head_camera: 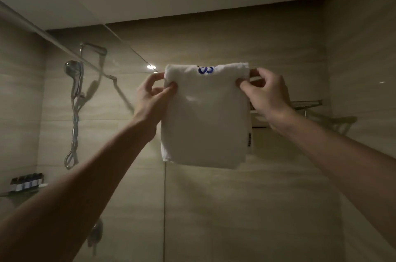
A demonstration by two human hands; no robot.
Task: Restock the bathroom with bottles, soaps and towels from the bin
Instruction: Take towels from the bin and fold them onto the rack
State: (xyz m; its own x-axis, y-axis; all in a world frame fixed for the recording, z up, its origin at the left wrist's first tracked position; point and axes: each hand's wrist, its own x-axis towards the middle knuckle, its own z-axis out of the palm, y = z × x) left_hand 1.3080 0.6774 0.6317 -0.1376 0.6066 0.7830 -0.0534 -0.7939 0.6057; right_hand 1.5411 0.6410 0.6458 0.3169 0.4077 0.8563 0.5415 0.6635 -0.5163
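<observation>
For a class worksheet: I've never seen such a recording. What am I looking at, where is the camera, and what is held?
No machine here: the single picture comes from a camera worn on a person's head, facing a tiled bathroom wall. The left hand and right hand each pinch an upper corner of a folded white towel, held up in front of a metal wall rack. At left hangs a shower head; lower, small dark bottles stand on a shelf.

Dim warm lighting. Large beige stone-look wall tiles (214,208) throughout. Clear glass shower screen (120,47) at left; chrome handheld shower head (72,69) with hose behind it. Chrome wall rack (308,104) at right.
</observation>
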